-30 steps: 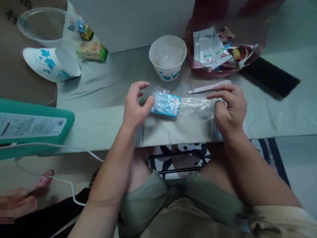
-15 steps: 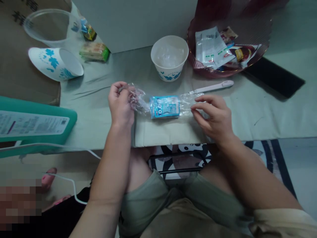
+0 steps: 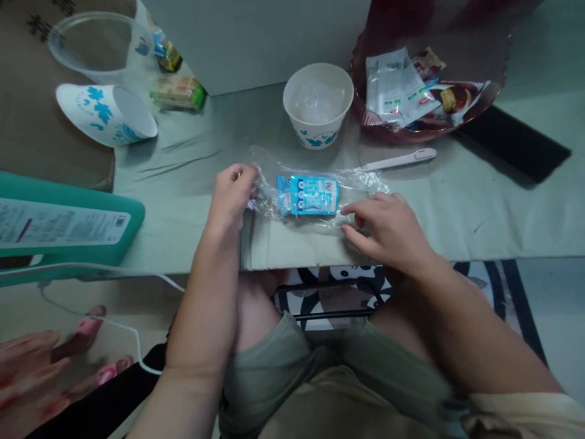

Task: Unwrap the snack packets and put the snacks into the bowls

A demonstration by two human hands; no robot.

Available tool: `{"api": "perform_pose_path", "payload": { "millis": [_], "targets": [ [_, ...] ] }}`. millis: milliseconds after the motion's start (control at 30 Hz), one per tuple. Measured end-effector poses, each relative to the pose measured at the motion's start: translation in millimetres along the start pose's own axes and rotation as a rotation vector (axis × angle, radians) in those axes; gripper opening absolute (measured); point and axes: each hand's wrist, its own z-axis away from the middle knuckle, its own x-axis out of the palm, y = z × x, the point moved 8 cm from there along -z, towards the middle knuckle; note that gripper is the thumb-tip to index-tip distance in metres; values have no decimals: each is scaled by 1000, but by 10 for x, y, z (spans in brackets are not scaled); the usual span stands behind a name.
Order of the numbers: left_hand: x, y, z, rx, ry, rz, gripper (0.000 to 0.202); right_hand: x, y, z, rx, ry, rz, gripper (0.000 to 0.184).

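A small blue printed packet [image 3: 315, 195] lies on the cloth-covered table, on or inside a crinkled sheet of clear plastic film [image 3: 265, 198]. My left hand [image 3: 232, 194] is closed in a pinch on the film's left end. At the packet's right end, my right hand [image 3: 388, 227] has its thumb and fingers apart; the fingertips are over the film's lower right edge, and I cannot tell if they touch it. A white-handled knife [image 3: 404, 160] rests just behind the film's right end, its tip side under or against the plastic.
Behind the packet stands a paper cup [image 3: 317, 129] with clear plastic inside. A reddish bowl [image 3: 402, 133] holds several snack packets, beside a black phone-like slab [image 3: 516, 146]. At left are a tipped paper cup [image 3: 98, 116], a wrapped snack [image 3: 176, 92] and a green container [image 3: 132, 210].
The film has been spread wider and flatter around the packet. My left hand has shifted right and slightly down; my right hand has moved lower and left, its fingers lower on the film.
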Motion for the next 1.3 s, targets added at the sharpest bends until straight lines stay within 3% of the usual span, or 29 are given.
{"api": "perform_pose_path", "payload": {
  "millis": [100, 233, 333, 433, 500, 633, 700, 833, 1033, 1200, 1300],
  "targets": [
    [-63, -45, 5, -47, -8, -84, 8, 12, -233, 37, -168, -33, 58, 13],
    [-138, -135, -2, -114, -92, -23, 18, 174, -606, 140, -378, -247, -16, 13],
    [-157, -140, 18, -116, -126, 0, 30, 312, -807, 201, -416, -434, -137, 15],
    [-124, -64, 71, -66, -136, -26, 31, 400, -912, 212, -409, -529, -251, 20],
    [-78, -29, 117, -60, -159, -52, 29, 401, -892, 151, -377, -464, -297, 21],
    [38, -27, 201, -44, -287, -183, 20, 219, -621, -71, -238, 31, -198, 22],
    [97, -19, 237, 6, -362, -203, 22, 230, -479, -146, -161, 156, -102, 28],
    [219, 47, 340, 58, -524, -21, 18, 439, -309, -286, -74, 103, -49, 56],
    [358, 197, 491, -85, -720, 270, 26, 515, -156, -376, -54, 91, -247, 77],
    [357, 166, 393, -185, -583, 377, 29, 447, 43, -324, -5, 132, -493, 76],
    [352, 97, 317, -205, -484, 375, 29, 289, 185, -153, 70, 236, -593, 75]
  ]
}}
